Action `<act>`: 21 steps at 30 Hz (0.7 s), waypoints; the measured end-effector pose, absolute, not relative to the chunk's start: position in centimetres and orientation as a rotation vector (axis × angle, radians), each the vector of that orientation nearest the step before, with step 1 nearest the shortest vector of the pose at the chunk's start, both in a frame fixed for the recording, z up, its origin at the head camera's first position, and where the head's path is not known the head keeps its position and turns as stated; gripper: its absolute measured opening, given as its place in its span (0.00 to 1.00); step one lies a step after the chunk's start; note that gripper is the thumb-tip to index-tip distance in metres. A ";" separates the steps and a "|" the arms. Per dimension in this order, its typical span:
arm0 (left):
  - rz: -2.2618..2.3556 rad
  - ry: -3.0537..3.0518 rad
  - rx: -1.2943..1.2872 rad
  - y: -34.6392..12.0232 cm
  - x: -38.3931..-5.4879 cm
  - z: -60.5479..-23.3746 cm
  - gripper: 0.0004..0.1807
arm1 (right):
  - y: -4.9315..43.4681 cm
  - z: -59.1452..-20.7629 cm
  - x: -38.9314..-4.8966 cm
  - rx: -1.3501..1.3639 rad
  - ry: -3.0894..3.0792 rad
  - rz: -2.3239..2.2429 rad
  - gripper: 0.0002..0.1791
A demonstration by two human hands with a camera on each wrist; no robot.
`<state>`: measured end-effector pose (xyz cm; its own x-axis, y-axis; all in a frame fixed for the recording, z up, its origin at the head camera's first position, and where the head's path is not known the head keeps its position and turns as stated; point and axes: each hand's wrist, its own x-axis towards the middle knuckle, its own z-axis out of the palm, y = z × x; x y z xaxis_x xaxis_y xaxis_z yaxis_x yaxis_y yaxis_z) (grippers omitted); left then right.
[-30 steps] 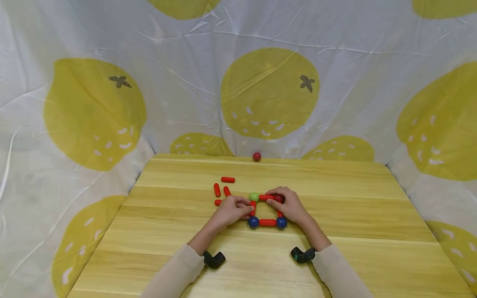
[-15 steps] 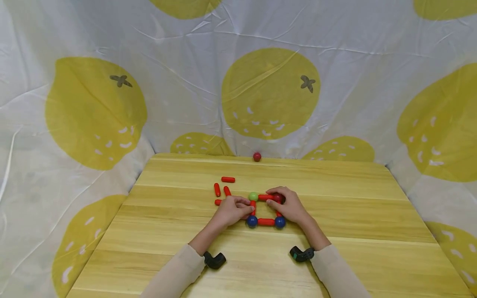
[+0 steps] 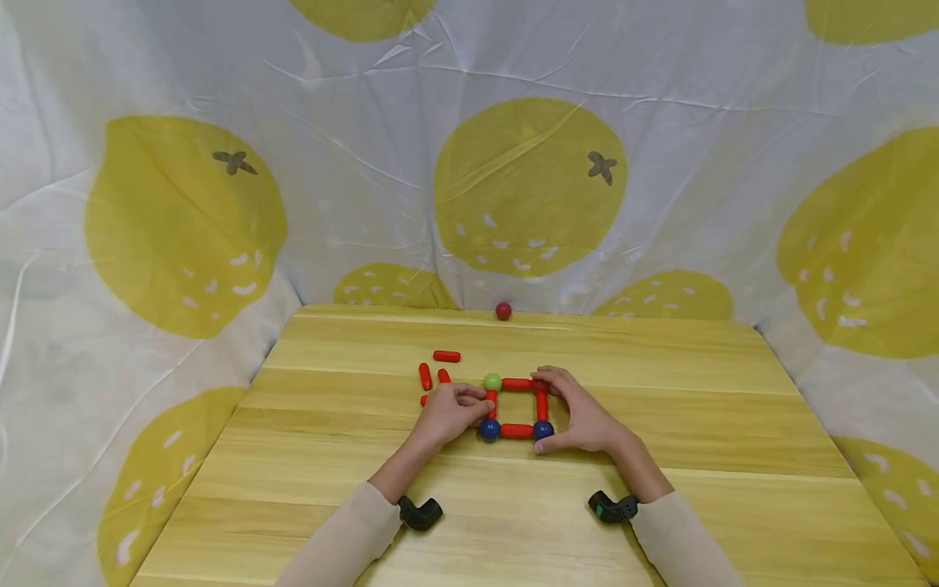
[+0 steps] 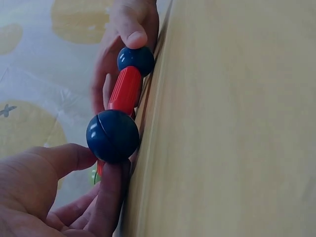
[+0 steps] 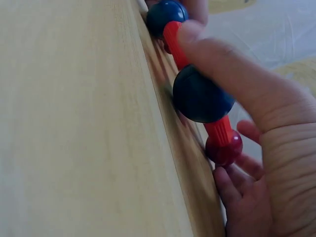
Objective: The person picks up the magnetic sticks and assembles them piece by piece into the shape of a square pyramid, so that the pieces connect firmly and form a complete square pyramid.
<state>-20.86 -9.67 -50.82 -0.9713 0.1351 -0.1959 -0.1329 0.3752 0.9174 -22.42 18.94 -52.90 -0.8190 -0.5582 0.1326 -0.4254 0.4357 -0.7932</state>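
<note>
A square made of red rods and balls lies on the table. Its front rod point(image 3: 517, 430) links two blue balls, one at the left corner point(image 3: 489, 430) and one at the right point(image 3: 543, 430). A green ball point(image 3: 492, 381) marks the far left corner, and a dark red ball point(image 5: 224, 149) the far right. My left hand point(image 3: 455, 410) pinches the left rod point(image 3: 494, 397) by the near blue ball. Spanning the right rod point(image 3: 541, 403), my right hand point(image 3: 583, 417) has its thumb at the near blue ball and its fingers round the dark red ball, mostly hiding it in the head view.
Several loose red rods point(image 3: 447, 356) lie left of the square, one partly behind my left hand. A red ball point(image 3: 503, 311) rests at the table's back edge, against a lemon-print cloth point(image 3: 367, 187). Each wrist wears a black device point(image 3: 421, 514).
My right hand has spread wider, its thumb moving from the far right corner to the near blue ball. The square has shifted slightly left and away and looks straighter. My left hand keeps its pinch.
</note>
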 end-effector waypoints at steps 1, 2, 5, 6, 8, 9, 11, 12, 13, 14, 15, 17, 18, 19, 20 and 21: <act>1.618 2.424 0.005 -9.7 -20.9 -50.8 0.15 | 18.9 -53.0 -22.4 -0.880 2.537 -1.328 0.64; 1.603 2.446 0.015 -9.8 -21.0 -50.7 0.16 | 18.9 -53.1 -22.5 -0.885 2.543 -1.330 0.64; 1.578 2.511 0.063 -10.3 -21.2 -50.3 0.16 | 18.9 -53.3 -22.6 -0.885 2.544 -1.371 0.63; 1.592 2.517 0.083 -10.6 -21.3 -50.1 0.16 | 18.8 -53.3 -22.7 -0.881 2.542 -1.388 0.62; 1.616 2.549 0.133 -11.4 -21.6 -49.7 0.14 | 18.8 -53.4 -22.7 -0.864 2.526 -1.423 0.62; 1.613 2.588 0.167 -11.9 -21.8 -49.5 0.13 | 18.9 -53.4 -22.7 -0.862 2.520 -1.436 0.62; 1.579 2.669 0.254 -13.2 -22.2 -49.2 0.10 | 18.9 -53.3 -22.7 -0.842 2.499 -1.467 0.62; 1.540 2.716 0.303 -13.9 -22.4 -49.1 0.09 | 18.9 -53.3 -22.7 -0.839 2.490 -1.482 0.63; 1.481 2.772 0.360 -14.7 -22.5 -49.1 0.08 | 18.9 -53.3 -22.7 -0.833 2.476 -1.498 0.63; 1.412 2.820 0.417 -15.3 -22.6 -49.0 0.07 | 18.9 -53.2 -22.6 -0.832 2.467 -1.511 0.63; 1.346 2.853 0.470 -16.0 -22.7 -49.0 0.07 | 18.9 -53.2 -22.6 -0.832 2.463 -1.518 0.62; 1.238 2.878 0.559 -17.0 -22.6 -49.0 0.08 | 18.9 -53.1 -22.5 -0.825 2.460 -1.518 0.62; 1.194 2.879 0.591 -17.5 -22.6 -49.0 0.09 | 18.9 -53.1 -22.5 -0.823 2.466 -1.511 0.62; 1.152 2.878 0.614 -17.8 -22.6 -49.1 0.11 | 18.9 -53.1 -22.5 -0.820 2.471 -1.500 0.62; 1.112 2.877 0.624 -18.1 -22.6 -49.1 0.12 | 19.0 -53.1 -22.5 -0.820 2.481 -1.487 0.62; 1.075 2.876 0.626 -18.3 -22.5 -49.1 0.14 | 19.0 -53.1 -22.5 -0.818 2.491 -1.473 0.62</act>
<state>-22.51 -18.31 -49.09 -0.9200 0.3698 0.1295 0.3641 0.6848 0.6312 -22.49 18.97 -53.10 -0.8437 -0.5140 0.1546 -0.3831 0.3750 -0.8441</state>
